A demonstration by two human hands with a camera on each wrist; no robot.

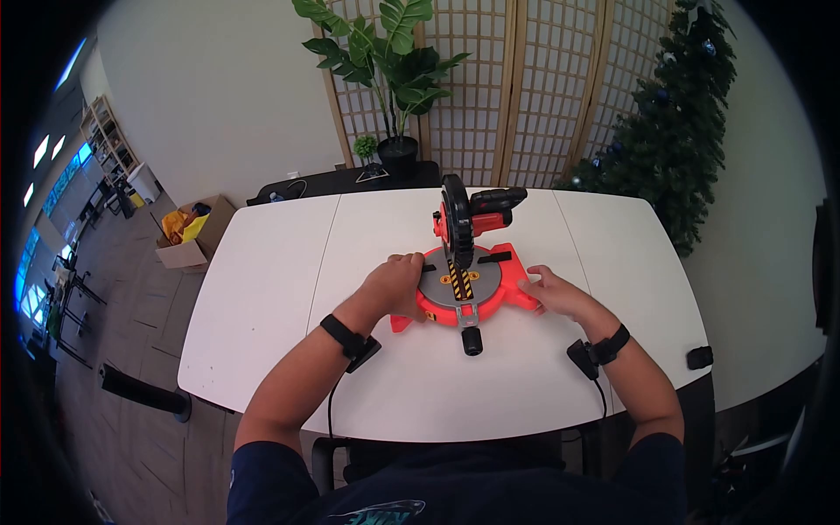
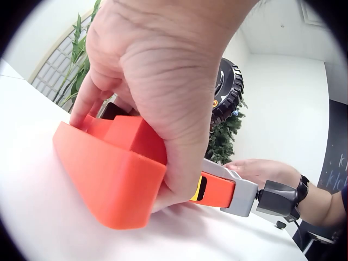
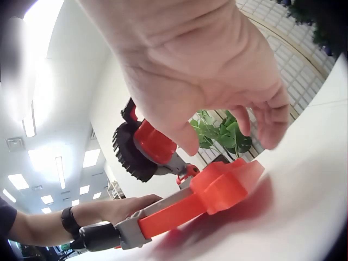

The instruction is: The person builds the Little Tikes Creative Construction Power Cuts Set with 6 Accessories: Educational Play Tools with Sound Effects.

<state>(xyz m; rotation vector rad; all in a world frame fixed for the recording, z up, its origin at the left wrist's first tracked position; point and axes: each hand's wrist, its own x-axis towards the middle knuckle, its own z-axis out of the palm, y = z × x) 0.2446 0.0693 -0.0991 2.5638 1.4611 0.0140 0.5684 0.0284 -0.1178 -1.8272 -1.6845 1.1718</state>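
Note:
A red toy miter saw (image 1: 519, 265) stands on the white table, with a grey round turntable (image 1: 486, 278), a black toothed blade (image 1: 457, 223) and a black knob (image 1: 472, 341) at its front. My left hand (image 1: 395, 282) grips the left end of the base. In the left wrist view its fingers reach over the red base end (image 2: 109, 174) while the thumb curls around the front. Beside the right end of the base is my right hand (image 1: 558, 293). The right wrist view has this hand (image 3: 206, 76) just above the red base, fingers loosely bent and holding nothing.
The white table (image 1: 271, 289) spreads around the saw, and a small black object (image 1: 699, 357) lies at its right edge. Behind stand a potted plant (image 1: 398, 150), a folding screen (image 1: 472, 105) and a decorated tree (image 1: 674, 131). A cardboard box (image 1: 182, 255) sits beyond the left side.

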